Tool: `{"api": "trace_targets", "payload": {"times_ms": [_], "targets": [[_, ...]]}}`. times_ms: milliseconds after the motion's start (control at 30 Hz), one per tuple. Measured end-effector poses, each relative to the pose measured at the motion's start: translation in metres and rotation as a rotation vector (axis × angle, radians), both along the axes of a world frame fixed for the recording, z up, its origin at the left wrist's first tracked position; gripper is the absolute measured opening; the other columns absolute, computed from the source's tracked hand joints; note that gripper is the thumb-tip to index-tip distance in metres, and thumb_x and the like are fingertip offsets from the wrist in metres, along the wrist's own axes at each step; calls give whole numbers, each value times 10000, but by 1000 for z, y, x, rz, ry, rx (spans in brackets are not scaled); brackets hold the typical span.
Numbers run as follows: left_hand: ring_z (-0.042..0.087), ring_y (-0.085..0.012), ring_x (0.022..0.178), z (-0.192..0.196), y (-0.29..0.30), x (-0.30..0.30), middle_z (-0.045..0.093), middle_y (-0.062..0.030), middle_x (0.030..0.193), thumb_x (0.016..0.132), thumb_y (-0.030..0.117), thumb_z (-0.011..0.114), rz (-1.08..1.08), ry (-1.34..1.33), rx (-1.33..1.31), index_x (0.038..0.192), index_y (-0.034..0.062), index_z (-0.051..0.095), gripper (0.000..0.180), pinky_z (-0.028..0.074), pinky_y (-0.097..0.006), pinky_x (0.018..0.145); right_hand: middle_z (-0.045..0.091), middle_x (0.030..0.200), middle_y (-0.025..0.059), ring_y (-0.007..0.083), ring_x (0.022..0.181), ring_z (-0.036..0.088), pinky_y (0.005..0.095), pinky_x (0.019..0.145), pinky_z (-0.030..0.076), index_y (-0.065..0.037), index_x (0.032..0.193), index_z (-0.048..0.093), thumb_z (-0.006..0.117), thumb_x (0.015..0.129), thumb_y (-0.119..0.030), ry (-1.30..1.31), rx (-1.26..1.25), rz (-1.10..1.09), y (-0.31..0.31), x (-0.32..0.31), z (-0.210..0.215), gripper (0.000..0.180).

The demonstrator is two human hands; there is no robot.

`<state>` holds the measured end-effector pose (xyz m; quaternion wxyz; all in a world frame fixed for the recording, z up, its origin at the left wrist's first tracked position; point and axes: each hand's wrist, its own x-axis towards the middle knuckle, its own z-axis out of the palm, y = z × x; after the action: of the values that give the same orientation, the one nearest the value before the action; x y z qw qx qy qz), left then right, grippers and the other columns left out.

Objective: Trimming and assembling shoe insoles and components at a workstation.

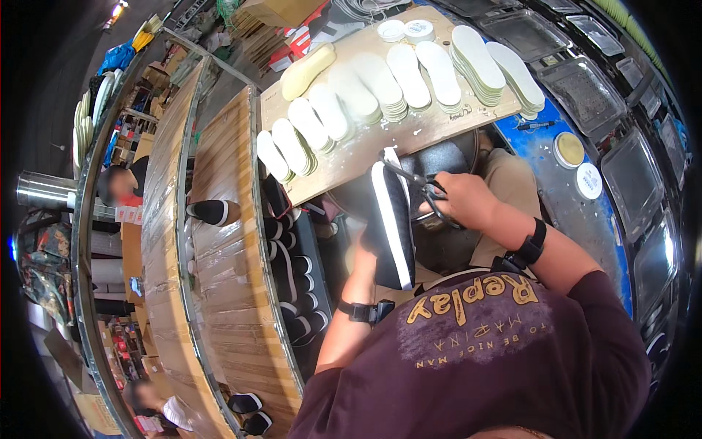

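The left hand (369, 245) holds a black shoe (391, 223) with a white sole edge, sole side turned up toward the camera, its toe pointing at the board above. The hand sits under and behind the shoe, so its fingers are hidden and I cannot tell how they lie. The right hand (464, 199) grips a pair of scissors (417, 183), fingers curled tight through the handles, and the blades reach to the shoe's toe end, touching its white rim.

The shoe hangs over the person's lap, in a narrow gap between the board and the chest. Just above it the near edge of a wooden surface (351, 157) slants from lower left to upper right; the shoe's tip nearly meets that edge. On the board lie stacks of white insoles (409, 73) in a fanned row, crowding its far side, with a yellowish sole (307, 71) at the left end and two round lids (404, 30) at the top.

To the right runs a blue bench (541, 157) carrying two round tins (578, 164), near the right forearm. To the left, a rack of black shoes (292, 271) stands close beside the left elbow, against a curved wooden conveyor (227, 278). Room is tight on both sides.
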<state>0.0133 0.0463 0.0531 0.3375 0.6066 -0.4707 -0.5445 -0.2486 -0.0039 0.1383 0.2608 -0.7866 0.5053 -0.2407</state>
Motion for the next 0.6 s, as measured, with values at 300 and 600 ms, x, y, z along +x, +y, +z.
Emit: {"api": "trace_targets", "payload": {"times_ms": [300,600], "targets": [[639,-177,716,22,36,6,666,-80,886,984,181,446,225,606,187,1063,10,626,261,533,-285,630,623,712,177,400,715,616,477,637,462,-26,818,555,660,810,-536,126,124,-103,3,-23,-22,521],[620,-152,677,-11,-18,6,662,-60,838,964,154,491,244,470,94,998,8,648,217,512,-268,604,645,838,194,400,839,617,481,683,470,-23,877,574,697,794,-431,268,78,-404,26,-115,-51,434]]}}
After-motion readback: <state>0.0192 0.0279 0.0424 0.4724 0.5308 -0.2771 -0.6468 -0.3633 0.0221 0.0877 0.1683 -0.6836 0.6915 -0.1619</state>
